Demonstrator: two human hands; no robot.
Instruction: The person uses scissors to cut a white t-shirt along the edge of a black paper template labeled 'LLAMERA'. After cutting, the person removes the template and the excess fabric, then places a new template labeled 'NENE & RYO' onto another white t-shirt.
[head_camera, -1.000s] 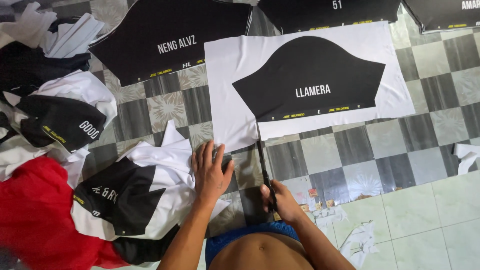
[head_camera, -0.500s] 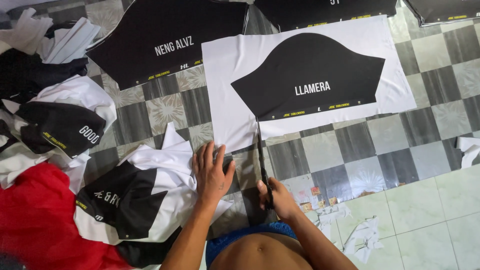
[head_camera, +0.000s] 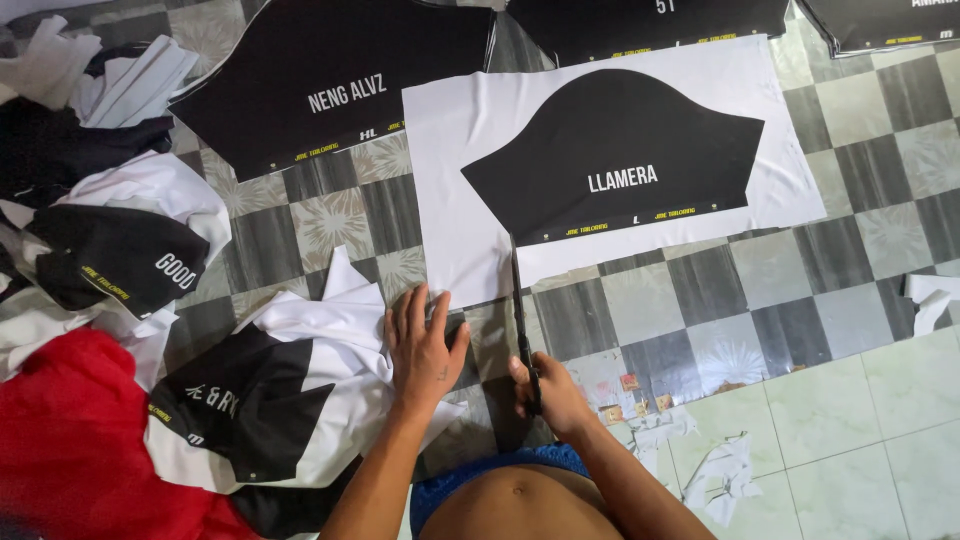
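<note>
While the white fabric sheet serves as the landmark, the scene reads as follows.

White fabric sheet (head_camera: 455, 180): flat on the checked tile floor (head_camera: 640, 310), printed with a black curved panel (head_camera: 615, 150).

Right hand (head_camera: 545, 395): closed around the handles of the scissors (head_camera: 520, 320), just below the sheet's lower edge.

Scissors: dark blades pointing up from the right hand, the tips meeting the sheet's bottom edge under the black panel's left corner; whether the blades are parted I cannot tell.

Left hand (head_camera: 425, 345): open, fingers spread and flat, palm down, pressing the sheet's lower left corner where it meets the crumpled white and black cloth (head_camera: 290, 390).

Crumpled cloth: heaped to the lower left of the sheet, touching the left hand.

Red cloth (head_camera: 70, 440): further left of the sheet, well apart from it.

Large black panel (head_camera: 330, 80): just beside the sheet's upper left edge.

White scraps (head_camera: 720, 475): on the floor, below and right of the sheet.
</note>
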